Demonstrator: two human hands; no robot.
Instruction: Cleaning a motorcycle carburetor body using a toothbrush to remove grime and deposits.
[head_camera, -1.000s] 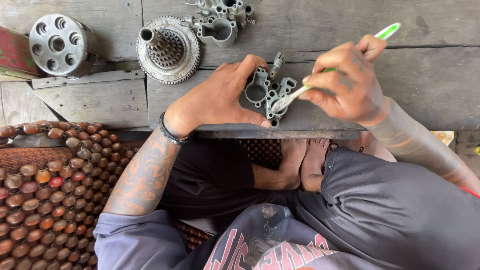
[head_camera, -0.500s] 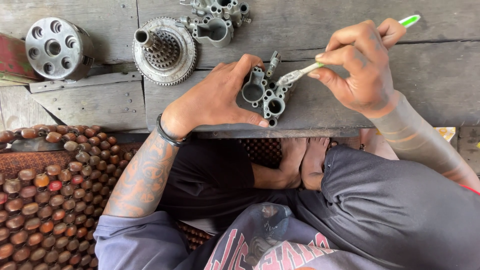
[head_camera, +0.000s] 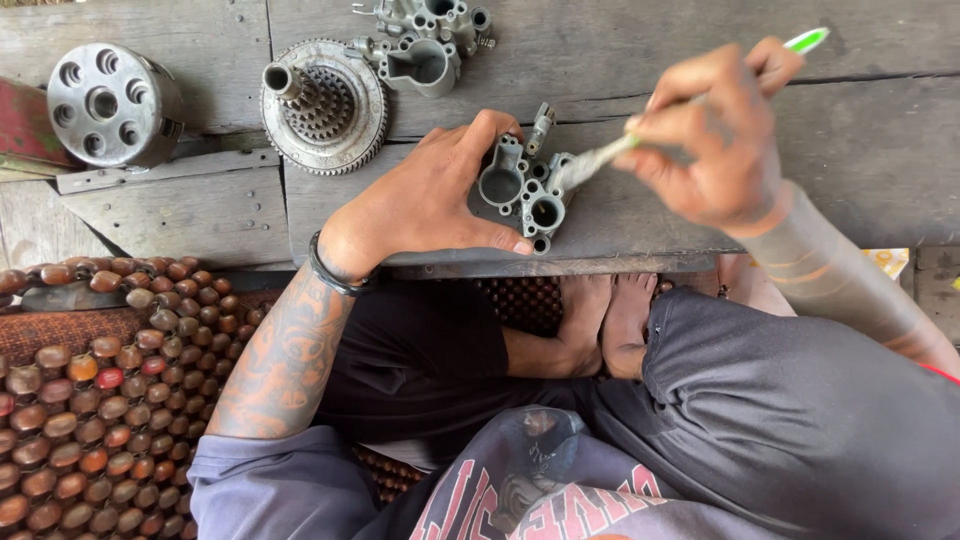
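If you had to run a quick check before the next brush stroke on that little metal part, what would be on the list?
1. Left hand grips the metal part: ok.
2. Part rests on the wooden bench, not hanging over the edge: ok.
3. Right hand holds the brush: ok.
4. Bristles meet the part: ok, though blurred.
5. Geared wheel stands apart from the stroke: ok.
6. Part clean inside its bores: cannot tell.

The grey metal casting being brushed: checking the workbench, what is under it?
The grey metal casting rests on a worn wooden board. The left hand covers its left side; directly beneath it nothing shows.
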